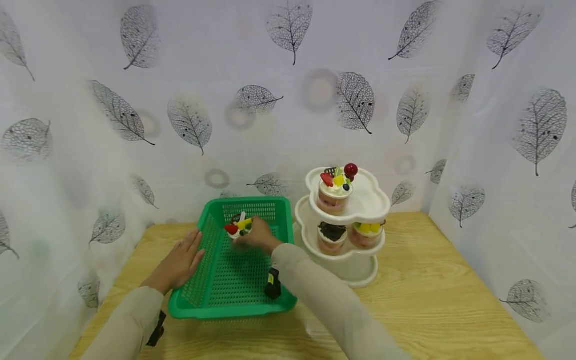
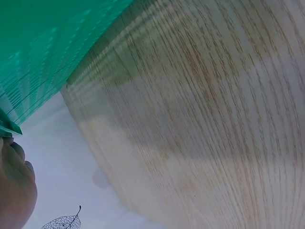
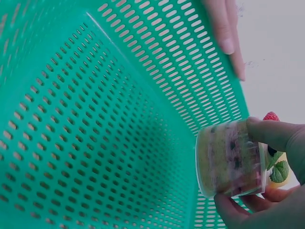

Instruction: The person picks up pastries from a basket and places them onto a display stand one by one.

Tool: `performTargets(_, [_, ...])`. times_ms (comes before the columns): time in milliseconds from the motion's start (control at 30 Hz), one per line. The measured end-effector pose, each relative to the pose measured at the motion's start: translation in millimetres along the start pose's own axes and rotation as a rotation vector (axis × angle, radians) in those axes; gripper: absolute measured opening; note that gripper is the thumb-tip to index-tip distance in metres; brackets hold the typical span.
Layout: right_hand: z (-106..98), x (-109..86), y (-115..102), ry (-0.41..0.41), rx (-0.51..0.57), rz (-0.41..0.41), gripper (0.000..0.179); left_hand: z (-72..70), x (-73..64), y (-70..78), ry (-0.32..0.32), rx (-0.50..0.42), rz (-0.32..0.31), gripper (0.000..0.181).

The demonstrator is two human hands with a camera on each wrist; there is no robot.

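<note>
- Right hand (image 1: 257, 236) inside green basket (image 1: 216, 285), fingers curled round a dessert cup (image 1: 239, 229); thumb and fingers pinching the clear cup wall in right wrist view (image 3: 231, 162).
- Dessert cup held above basket floor, toward the far half of the basket; strawberry, yellow fruit and a dark piece on white cream on top. Touching the mesh or not: cannot tell.
- Left hand (image 1: 180, 262) flat on the basket's left rim and outer wall, fingers straight and together, gripping nothing; fingertips over the rim seen in right wrist view (image 3: 226, 33).
- Left wrist view: mostly wooden table (image 2: 205, 119), slice of green basket wall (image 2: 43, 52) top left, edge of hand (image 2: 14, 186) bottom left.
- Basket on wooden table (image 1: 427, 300), just left of white tiered stand (image 1: 366, 202), near or touching; cannot tell which.
- Stand top tier: one cup with cherry and strawberry (image 1: 335, 190).
- Middle tier: chocolate-topped cup (image 1: 332, 236) and yellow-fruit cup (image 1: 368, 234), side by side.
- Small black object (image 1: 272, 284) on right forearm, over the basket's near right corner.
- Leaf-print curtain (image 1: 288, 75) behind and on both sides of the table.
</note>
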State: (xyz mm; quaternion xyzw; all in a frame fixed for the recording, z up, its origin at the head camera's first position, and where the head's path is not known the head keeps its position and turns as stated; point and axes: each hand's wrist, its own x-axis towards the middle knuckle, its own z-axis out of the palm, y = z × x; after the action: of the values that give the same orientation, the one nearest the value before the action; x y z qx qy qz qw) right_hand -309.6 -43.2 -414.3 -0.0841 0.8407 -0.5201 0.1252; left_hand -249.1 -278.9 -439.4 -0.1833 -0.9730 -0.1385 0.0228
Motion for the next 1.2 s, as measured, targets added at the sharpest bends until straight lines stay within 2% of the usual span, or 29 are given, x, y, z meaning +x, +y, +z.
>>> performTargets(200, [-18, -13.8, -9, -0.003, 0.035, 0.023, 0.065, -0.8, 0.2, 2.4, -0.005, -0.001, -0.003, 0.060])
performTargets(400, [-35, -27.3, -13, -0.004, -0.001, -0.009, 0.064, -0.3, -0.7, 2.5, -0.014, -0.006, -0.008, 0.061])
performTargets(500, [-43, -35.5, -15, -0.009, -0.016, -0.036, 0.066, -1.5, -1.1, 2.8, -0.013, -0.010, -0.007, 0.061])
performTargets(800, [-66, -63.2, -12, -0.065, -0.056, -0.185, 0.066, -1.2, -0.4, 1.3, -0.015, -0.027, -0.011, 0.061])
performTargets(933, [-75, -78.5, -8, -0.090, -0.015, -0.216, 0.071, -1.1, -0.5, 1.1, -0.013, -0.026, -0.009, 0.061])
performTargets(1200, [-91, -107.6, 11, -0.050, 0.023, -0.289, 0.075, -0.9, 0.1, 0.1, -0.013, -0.026, -0.003, 0.061])
